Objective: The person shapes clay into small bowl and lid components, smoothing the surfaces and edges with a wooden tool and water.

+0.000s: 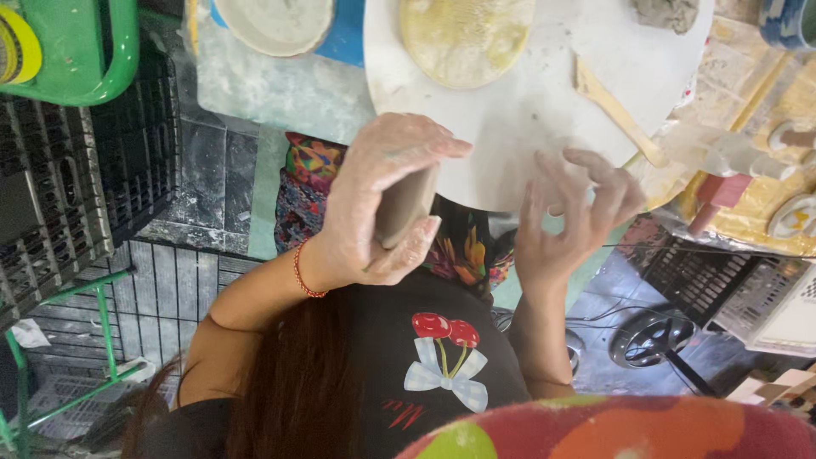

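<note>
My left hand (374,200) is shut on a small grey clay piece (405,204) with a curved wall, held edge-on above my lap. A red bead bracelet circles that wrist. My right hand (571,223) hovers open beside it, fingers spread and dusted with clay, at the near edge of a round white work board (544,110). On the board lie a flat yellowish disc (463,36) and a wooden modelling tool (619,110).
A grey clay lump (667,12) sits at the board's far edge. A pale bowl (276,21) stands at top left, a green plastic frame (81,51) and black crates (59,187) to the left. Cluttered tools lie on yellow paper (765,191) at right.
</note>
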